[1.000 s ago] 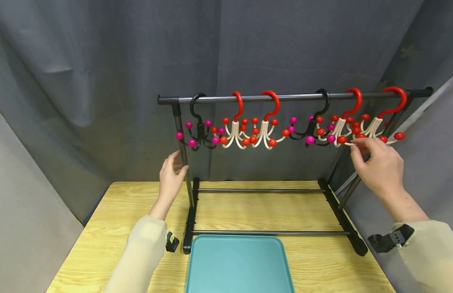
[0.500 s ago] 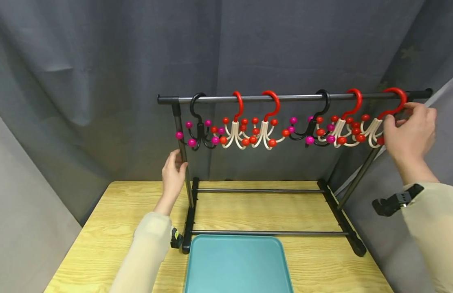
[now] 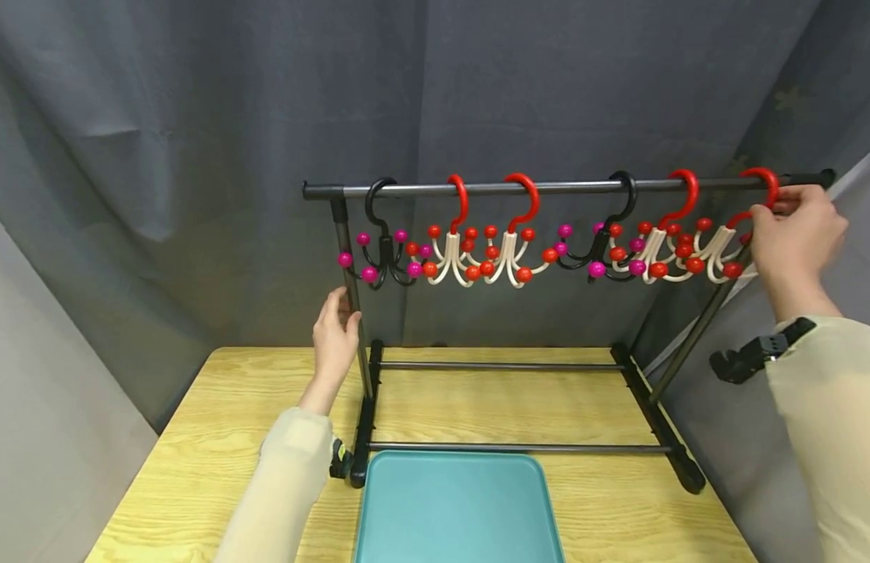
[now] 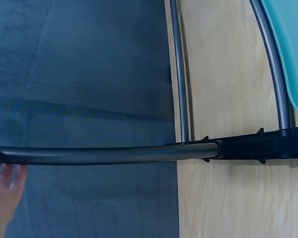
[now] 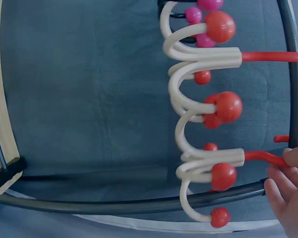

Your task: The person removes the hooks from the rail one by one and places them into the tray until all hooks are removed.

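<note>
My right hand (image 3: 799, 242) pinches the red hook (image 5: 268, 157) of the rightmost hanger, just below the rack's top bar (image 3: 569, 188). White prongs (image 3: 717, 246) tipped with red balls hang below that hook. On the left side, my left hand (image 3: 334, 340) holds the rack's dark post (image 4: 89, 155), thumb on one side and fingers on the other. Several more hook hangers share the bar. Among them are a black hanger (image 3: 386, 254) with pink balls at the left end and a second black hanger (image 3: 600, 242) right of centre.
A teal tray (image 3: 459, 508) lies on the wooden table (image 3: 583, 500) at the front. The rack's black feet (image 3: 656, 422) and lower rods (image 3: 519, 448) stand around and behind it. Grey curtains (image 3: 195, 156) hang behind and at the sides.
My right hand has risen from the lower balls of the right hangers to the rightmost red hook, which has turned slightly. My left hand has closed in on the post.
</note>
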`<action>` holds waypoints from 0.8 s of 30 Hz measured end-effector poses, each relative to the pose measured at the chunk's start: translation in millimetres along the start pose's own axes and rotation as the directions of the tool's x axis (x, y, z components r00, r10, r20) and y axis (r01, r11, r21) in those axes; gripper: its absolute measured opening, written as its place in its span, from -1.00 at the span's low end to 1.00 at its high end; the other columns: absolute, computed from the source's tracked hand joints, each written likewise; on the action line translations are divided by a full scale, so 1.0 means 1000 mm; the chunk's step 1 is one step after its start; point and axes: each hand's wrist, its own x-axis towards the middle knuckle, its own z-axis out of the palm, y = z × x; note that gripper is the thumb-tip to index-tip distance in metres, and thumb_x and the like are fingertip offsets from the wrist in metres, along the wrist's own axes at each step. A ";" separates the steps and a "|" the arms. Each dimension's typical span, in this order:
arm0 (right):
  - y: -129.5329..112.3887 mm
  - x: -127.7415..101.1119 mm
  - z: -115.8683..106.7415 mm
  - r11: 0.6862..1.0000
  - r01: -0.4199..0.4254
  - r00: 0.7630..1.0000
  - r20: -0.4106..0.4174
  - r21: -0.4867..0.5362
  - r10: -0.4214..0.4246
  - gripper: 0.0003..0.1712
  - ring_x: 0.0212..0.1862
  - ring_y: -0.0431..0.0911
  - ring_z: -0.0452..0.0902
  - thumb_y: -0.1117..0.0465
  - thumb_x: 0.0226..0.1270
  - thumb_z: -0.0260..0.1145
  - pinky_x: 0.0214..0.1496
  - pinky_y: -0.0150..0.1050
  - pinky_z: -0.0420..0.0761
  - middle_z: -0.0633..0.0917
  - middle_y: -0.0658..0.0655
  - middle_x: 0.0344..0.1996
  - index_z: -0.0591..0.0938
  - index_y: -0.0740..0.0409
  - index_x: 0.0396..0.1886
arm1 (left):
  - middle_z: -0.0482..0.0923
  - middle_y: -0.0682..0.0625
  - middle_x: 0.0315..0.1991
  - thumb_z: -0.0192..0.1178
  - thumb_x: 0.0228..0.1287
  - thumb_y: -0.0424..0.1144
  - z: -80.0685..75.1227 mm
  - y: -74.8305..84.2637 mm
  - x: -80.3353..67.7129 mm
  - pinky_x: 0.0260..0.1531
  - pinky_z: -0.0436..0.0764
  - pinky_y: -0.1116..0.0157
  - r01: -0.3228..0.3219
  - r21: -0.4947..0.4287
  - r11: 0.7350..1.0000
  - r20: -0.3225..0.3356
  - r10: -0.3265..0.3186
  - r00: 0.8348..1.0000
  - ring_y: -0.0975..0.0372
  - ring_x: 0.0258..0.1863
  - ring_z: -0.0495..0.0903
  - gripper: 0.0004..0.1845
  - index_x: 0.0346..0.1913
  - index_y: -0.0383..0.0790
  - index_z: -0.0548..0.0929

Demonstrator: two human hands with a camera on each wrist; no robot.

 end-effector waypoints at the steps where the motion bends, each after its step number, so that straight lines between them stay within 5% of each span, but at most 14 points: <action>1: -0.001 0.001 -0.001 1.000 -0.001 1.000 0.002 0.007 0.001 -0.50 -0.33 -0.51 0.14 0.01 0.30 -0.01 -0.37 -0.56 0.22 0.48 -0.26 -0.14 0.36 -0.08 0.24 | 0.49 -0.21 -0.11 0.13 0.21 -0.40 0.000 -0.001 0.000 -0.21 0.58 0.09 -0.001 0.002 1.000 -0.006 0.001 1.000 -0.01 -0.15 0.54 -0.54 0.18 -0.23 0.34; 9: -0.009 -0.001 -0.015 0.994 0.020 0.997 -0.081 0.109 -0.012 -0.59 -0.43 -0.63 0.07 0.02 0.31 0.03 -0.02 -0.54 0.29 0.49 -0.35 -0.08 0.41 -0.24 0.17 | 0.48 -0.21 -0.10 0.11 0.22 -0.40 0.000 0.001 0.002 -0.22 0.57 0.08 -0.006 0.011 1.000 -0.006 0.007 1.000 -0.03 -0.16 0.55 -0.54 0.19 -0.23 0.34; 13: -0.014 -0.005 -0.025 0.975 0.046 0.994 -0.103 0.216 -0.024 -0.62 -0.41 -0.64 0.14 0.05 0.30 0.07 0.09 -0.55 0.27 0.42 -0.45 -0.23 0.43 -0.26 0.12 | 0.49 -0.21 -0.11 0.12 0.22 -0.40 0.000 0.001 0.000 -0.23 0.56 0.08 0.009 0.024 1.000 -0.011 -0.009 1.000 -0.03 -0.18 0.56 -0.54 0.19 -0.22 0.34; 17: -0.017 -0.010 -0.034 0.937 0.067 0.993 -0.110 0.342 -0.031 -0.66 -0.36 -0.60 0.20 0.10 0.28 0.12 -0.05 -0.59 0.31 0.32 -0.45 -0.38 0.45 -0.27 0.05 | 0.49 -0.21 -0.13 0.12 0.22 -0.39 0.000 0.001 -0.001 -0.22 0.56 0.08 0.010 0.026 1.000 -0.019 -0.010 1.000 -0.05 -0.17 0.56 -0.55 0.18 -0.20 0.35; 24: -0.015 -0.025 -0.045 0.903 0.131 0.989 -0.112 0.409 -0.093 -0.64 -0.30 -0.56 0.22 0.10 0.28 0.13 -0.22 -0.63 0.26 0.36 -0.41 -0.32 0.43 -0.23 0.07 | 0.50 -0.19 -0.13 0.11 0.23 -0.38 0.001 0.000 -0.001 -0.23 0.56 0.09 0.016 0.026 1.000 -0.015 -0.015 1.000 -0.01 -0.19 0.57 -0.54 0.19 -0.18 0.34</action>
